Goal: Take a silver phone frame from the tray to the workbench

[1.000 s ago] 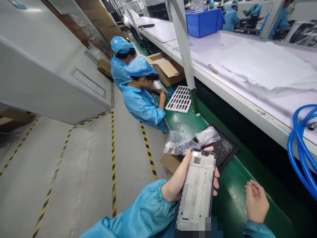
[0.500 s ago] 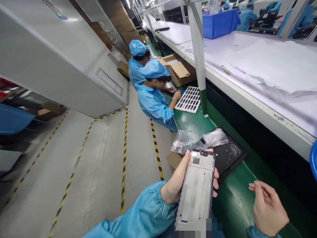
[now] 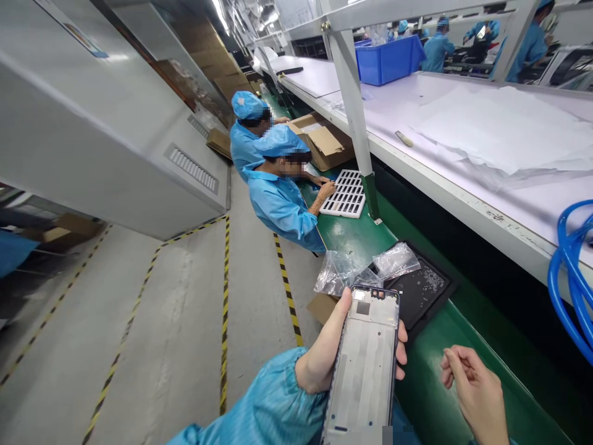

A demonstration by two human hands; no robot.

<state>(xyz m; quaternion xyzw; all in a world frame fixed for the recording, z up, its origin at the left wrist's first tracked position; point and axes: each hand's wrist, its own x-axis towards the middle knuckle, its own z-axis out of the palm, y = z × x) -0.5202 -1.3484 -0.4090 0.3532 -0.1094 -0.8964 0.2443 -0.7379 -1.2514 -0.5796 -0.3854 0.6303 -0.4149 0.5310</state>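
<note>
Between the left hand (image 3: 324,352) thumb and fingers (image 3: 402,346) sits the phone frame (image 3: 365,364); right hand (image 3: 477,392) seemingly loosely curled, empty.

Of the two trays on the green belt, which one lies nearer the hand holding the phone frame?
The black tray, just beyond the left hand and phone frame; the white gridded tray lies farther off, by the seated co-worker.

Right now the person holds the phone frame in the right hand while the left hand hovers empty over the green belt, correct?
Not quite: the hands are swapped. In the head view the left hand grips the phone frame, and the right hand hovers empty over the green belt.
</note>
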